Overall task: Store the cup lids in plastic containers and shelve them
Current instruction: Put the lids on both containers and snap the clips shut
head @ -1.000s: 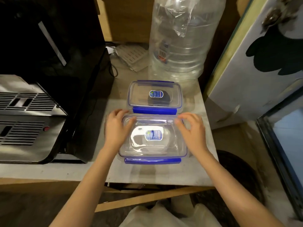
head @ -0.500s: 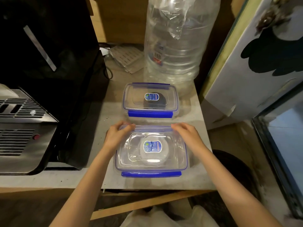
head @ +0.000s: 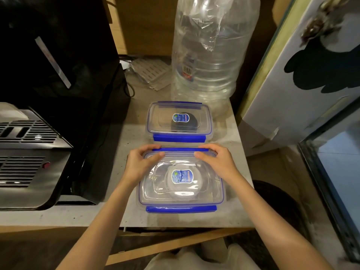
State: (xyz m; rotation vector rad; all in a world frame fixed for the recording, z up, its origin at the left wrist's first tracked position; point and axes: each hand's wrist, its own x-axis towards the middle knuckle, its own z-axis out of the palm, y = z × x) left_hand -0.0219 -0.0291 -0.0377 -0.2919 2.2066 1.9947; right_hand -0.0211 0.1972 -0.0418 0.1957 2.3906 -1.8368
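Two clear plastic containers with blue clips lie on the grey counter. The near container (head: 181, 195) holds a white cup lid under its labelled cover. My left hand (head: 140, 164) and my right hand (head: 218, 162) press on its far corners, fingers curled over the far blue clip (head: 180, 149). The far container (head: 179, 121) is closed, with dark lids inside, and stands untouched just behind.
A big clear water bottle (head: 210, 49) stands behind the containers. A black and steel coffee machine (head: 39, 133) fills the left side. A white panel (head: 303, 75) and a glass-fronted cabinet (head: 335, 172) close the right. The counter edge (head: 136, 221) is near me.
Both hands slid from the near container's sides to its far edge, onto the far blue clip. The view tilted, so the containers appear lower.
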